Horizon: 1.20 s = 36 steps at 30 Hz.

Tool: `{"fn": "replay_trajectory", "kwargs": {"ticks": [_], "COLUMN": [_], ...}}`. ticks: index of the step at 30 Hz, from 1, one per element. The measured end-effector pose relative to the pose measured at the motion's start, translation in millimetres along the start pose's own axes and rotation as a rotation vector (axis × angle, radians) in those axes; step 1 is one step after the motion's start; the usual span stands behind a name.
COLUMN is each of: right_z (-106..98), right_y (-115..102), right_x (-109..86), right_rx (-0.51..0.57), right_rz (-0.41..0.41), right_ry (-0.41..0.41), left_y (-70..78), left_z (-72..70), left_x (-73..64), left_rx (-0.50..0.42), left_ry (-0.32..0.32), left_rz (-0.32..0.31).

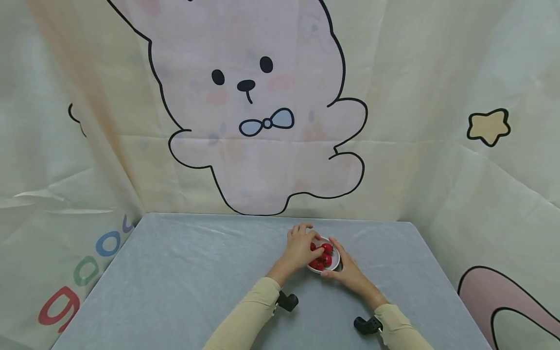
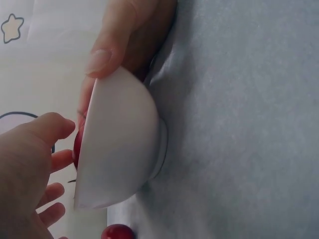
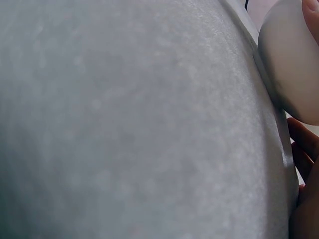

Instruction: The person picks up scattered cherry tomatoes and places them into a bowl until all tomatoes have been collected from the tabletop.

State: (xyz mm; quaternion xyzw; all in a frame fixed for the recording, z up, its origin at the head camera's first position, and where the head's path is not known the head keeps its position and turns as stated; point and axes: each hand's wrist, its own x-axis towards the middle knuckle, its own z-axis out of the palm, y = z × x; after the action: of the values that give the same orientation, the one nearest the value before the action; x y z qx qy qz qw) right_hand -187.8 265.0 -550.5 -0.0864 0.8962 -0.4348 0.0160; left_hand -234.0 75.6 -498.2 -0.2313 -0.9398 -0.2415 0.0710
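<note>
A white bowl (image 1: 336,261) stands on the cloth-covered table, holding several small round red fruits (image 1: 327,260) that look like cherries; thin dark stems show in the left wrist view. My right hand (image 1: 352,278) holds the bowl from the right, its thumb at the near rim and its fingers round the far side. Over the bowl's left side is my left hand (image 1: 299,247), fingers spread and slightly bent, its tips close to the fruits. No fruit shows clearly pinched between them. In the left wrist view, another red fruit (image 2: 118,232) lies outside the bowl.
Pale blue-grey cloth (image 1: 183,282) covers the table. Curtains printed with a cartoon bear (image 1: 258,160) and a star (image 1: 488,127) hang behind and at the sides. Each wrist carries a black camera mount (image 1: 367,325).
</note>
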Motion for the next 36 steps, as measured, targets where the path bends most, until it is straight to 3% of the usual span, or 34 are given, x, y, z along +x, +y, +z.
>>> {"fn": "replay_trajectory", "kwargs": {"ticks": [8, 15, 22, 36], "right_z": [-0.3, -1.4, 0.1, 0.4], "right_y": [-1.0, -2.4, -0.3, 0.5], "right_x": [-0.7, -0.2, -0.4, 0.4], "right_rx": [0.004, 0.004, 0.014, 0.019], "right_rz": [-0.012, -0.013, -0.04, -0.066], "right_ry": [-0.002, 0.004, 0.018, 0.022], "left_y": [-13.5, -29.5, -45.0, -56.4], "left_z": [-10.3, -19.5, -18.8, -8.6], "left_x": [2.5, 0.7, -2.9, -5.5], "left_rx": [-0.047, -0.085, -0.097, -0.097], "left_ry": [0.047, 0.07, 0.084, 0.052], "left_rz": [-0.012, -0.075, -0.093, -0.105]}}
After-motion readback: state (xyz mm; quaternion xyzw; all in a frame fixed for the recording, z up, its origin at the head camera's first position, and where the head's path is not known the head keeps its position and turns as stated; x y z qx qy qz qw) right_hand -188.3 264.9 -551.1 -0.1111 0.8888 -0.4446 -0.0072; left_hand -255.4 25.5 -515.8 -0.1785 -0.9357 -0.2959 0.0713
